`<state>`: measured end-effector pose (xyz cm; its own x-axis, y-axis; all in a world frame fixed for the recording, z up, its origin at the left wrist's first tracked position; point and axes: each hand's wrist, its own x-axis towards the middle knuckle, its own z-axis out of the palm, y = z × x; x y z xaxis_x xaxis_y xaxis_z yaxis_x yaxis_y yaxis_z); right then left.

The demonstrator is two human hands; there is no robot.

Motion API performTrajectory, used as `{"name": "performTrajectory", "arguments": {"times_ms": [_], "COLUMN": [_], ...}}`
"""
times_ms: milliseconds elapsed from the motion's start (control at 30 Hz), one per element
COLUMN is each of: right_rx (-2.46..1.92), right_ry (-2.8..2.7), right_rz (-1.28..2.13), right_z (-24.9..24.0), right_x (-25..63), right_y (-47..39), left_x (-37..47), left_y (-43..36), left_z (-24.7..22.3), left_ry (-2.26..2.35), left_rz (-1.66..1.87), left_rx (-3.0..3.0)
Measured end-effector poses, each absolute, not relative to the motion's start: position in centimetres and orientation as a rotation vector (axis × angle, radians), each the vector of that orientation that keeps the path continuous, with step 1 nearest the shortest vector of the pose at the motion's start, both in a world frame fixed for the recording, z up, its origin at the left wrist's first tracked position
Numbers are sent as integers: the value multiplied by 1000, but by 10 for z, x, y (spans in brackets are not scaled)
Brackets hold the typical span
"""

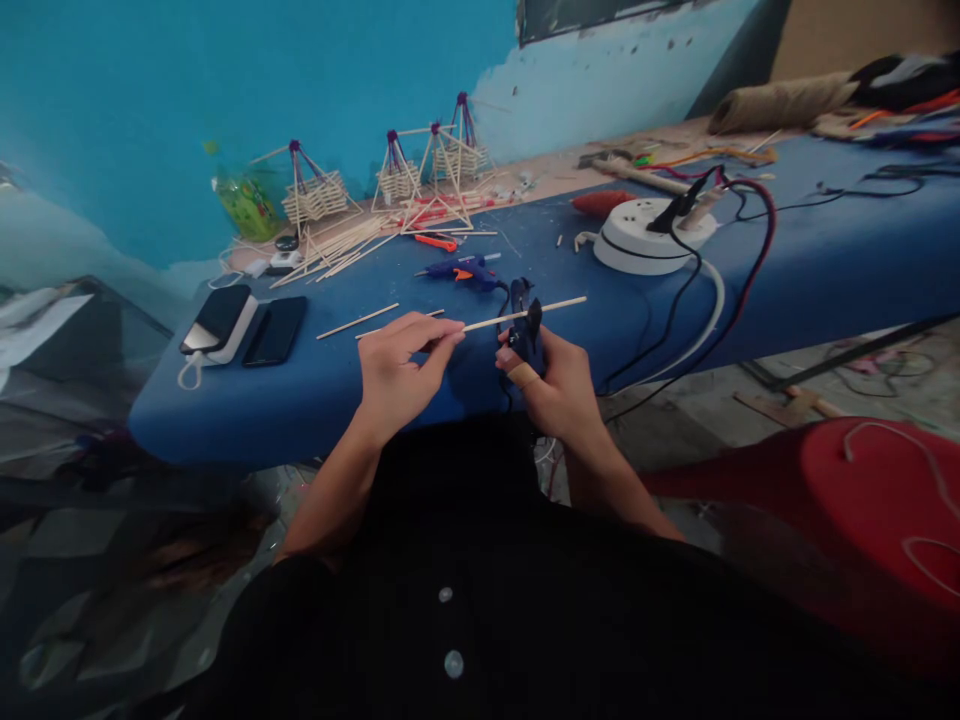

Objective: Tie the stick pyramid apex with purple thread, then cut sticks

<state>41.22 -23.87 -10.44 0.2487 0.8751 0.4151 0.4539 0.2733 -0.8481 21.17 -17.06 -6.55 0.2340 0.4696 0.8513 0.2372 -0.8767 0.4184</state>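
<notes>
My left hand (409, 370) pinches one end of a thin wooden stick (564, 303) between thumb and fingers. The stick points right, above the front of the blue table. My right hand (559, 385) is wrapped round a small dark cutter (519, 305), and the stick passes across its jaws. Whether the jaws press on the stick, I cannot tell. A bandage-like strip (523, 376) circles the right thumb. Just beyond the hands lies a blue glue gun (465, 270) with an orange trigger. Two cut sticks (358, 321) rest left of centre, one partly behind my left hand.
Several stick models (319, 195) with purple tops stand along the wall, near a pile of sticks (349, 245) and an orange utility knife (436, 241). Phones (276, 330) lie at left. A white power strip (649, 240) with trailing cords sits right; a red stool (877, 480) stands below.
</notes>
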Motion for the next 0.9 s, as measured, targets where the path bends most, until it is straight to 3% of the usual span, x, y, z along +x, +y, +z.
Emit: {"name": "performTrajectory", "arguments": {"times_ms": [900], "right_rx": [-1418], "right_ry": [-1323], "right_rz": [213], "right_z": [-96], "right_x": [416], "right_y": [-246], "left_x": [224], "left_y": [-175], "left_z": [-57], "left_ry": [600], "left_rz": [1757], "left_rx": [2419]}}
